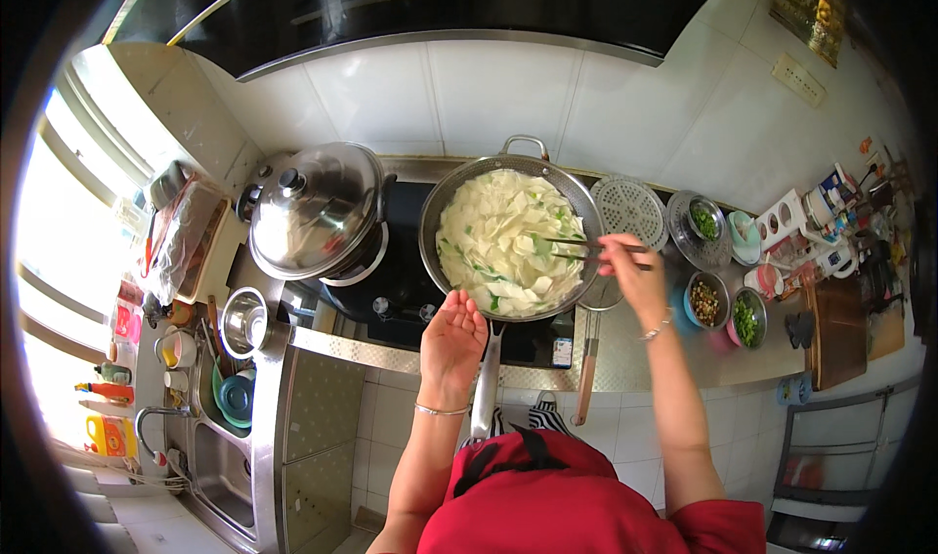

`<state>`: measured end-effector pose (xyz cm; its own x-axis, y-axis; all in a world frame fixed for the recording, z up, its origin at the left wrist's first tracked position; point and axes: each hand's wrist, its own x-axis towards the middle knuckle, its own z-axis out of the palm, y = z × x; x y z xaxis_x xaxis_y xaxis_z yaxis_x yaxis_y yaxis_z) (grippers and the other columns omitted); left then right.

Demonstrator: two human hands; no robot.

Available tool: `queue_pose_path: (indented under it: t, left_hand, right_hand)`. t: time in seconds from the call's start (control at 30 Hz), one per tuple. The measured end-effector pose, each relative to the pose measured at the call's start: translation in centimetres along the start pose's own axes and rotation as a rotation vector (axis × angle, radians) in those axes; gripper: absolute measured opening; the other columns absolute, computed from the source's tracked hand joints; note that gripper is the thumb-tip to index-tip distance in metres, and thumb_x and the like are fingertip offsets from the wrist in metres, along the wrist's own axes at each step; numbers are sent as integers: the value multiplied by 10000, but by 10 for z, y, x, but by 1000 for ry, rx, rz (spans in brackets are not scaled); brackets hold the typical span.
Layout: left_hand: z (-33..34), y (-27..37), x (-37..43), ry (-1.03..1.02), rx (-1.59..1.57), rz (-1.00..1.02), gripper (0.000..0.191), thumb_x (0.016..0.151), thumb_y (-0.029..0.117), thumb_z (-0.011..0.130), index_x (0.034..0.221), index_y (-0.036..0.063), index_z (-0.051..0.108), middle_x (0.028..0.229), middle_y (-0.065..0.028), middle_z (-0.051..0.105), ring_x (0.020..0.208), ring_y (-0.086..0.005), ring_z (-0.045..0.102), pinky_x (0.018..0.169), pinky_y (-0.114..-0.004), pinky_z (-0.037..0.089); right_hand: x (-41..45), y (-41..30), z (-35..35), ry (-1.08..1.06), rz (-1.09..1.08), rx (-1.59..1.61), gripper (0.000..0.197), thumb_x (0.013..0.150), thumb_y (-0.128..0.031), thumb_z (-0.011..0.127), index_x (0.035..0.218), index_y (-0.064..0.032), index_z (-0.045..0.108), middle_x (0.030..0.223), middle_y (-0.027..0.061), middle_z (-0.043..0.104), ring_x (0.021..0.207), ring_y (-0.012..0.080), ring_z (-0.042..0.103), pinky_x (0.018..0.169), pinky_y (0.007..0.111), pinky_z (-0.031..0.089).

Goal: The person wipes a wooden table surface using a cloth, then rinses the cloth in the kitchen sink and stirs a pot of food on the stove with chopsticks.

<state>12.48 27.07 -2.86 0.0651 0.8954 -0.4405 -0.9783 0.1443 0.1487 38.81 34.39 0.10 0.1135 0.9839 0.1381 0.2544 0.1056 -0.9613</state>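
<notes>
A metal wok (432, 261) stands on the black hob, full of flat pale noodle pieces (513, 224) with bits of green leaf among them. My right hand (632, 272) grips a pair of dark chopsticks (571, 243), their tips over the food at the wok's right side. My left hand (456, 338) is raised palm up at the wok's near rim, fingers slightly curled, with nothing in it. Beside my left wrist, the wok's long metal handle (486, 385) points toward me.
A large lidded pot (319, 217) stands left of the wok. To the right are a perforated metal disc (629, 206), a wood-handled skimmer (586, 382) and bowls of chopped greens (746, 322) and diced food (705, 303). A sink (223, 473) lies at lower left; a range hood (440, 12) overhangs the back.
</notes>
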Motion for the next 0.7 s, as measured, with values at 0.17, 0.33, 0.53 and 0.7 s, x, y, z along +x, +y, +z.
queue_pose_path:
  t: [0.17, 0.33, 0.53, 0.7]
  left_hand:
    - [-6, -1, 1, 8, 9, -48, 197, 875, 46, 457, 1064, 52, 511, 1010, -34, 600, 901, -164, 585, 797, -307, 490]
    - [-2, -2, 2, 2, 47, -111, 169, 886, 62, 466, 1047, 59, 516, 1005, -22, 582, 889, -154, 569, 784, -290, 488]
    - [-17, 6, -1, 26, 52, -137, 164, 890, 70, 440, 1022, 61, 538, 986, -22, 606, 882, -158, 583, 782, -295, 489]
    - [-7, -11, -11, 28, 90, -113, 168, 882, 65, 482, 1045, 62, 518, 1001, -13, 579, 886, -145, 561, 784, -278, 485]
  right_hand:
    - [-21, -6, -12, -41, 74, -228, 250, 902, -223, 519, 776, -24, 602, 567, 30, 588, 491, 116, 613, 437, 220, 431]
    - [-32, 61, 74, -65, -32, 100, 148, 891, -126, 556, 894, 0, 632, 742, 47, 641, 640, 106, 641, 533, 216, 478]
    - [-73, -8, 68, -101, -72, 118, 158, 902, -93, 529, 944, 25, 626, 832, 53, 648, 694, 114, 629, 586, 203, 483]
    - [-78, 25, 110, -190, -159, 18, 142, 861, -126, 582, 965, -55, 647, 922, 97, 656, 754, 180, 639, 632, 274, 503]
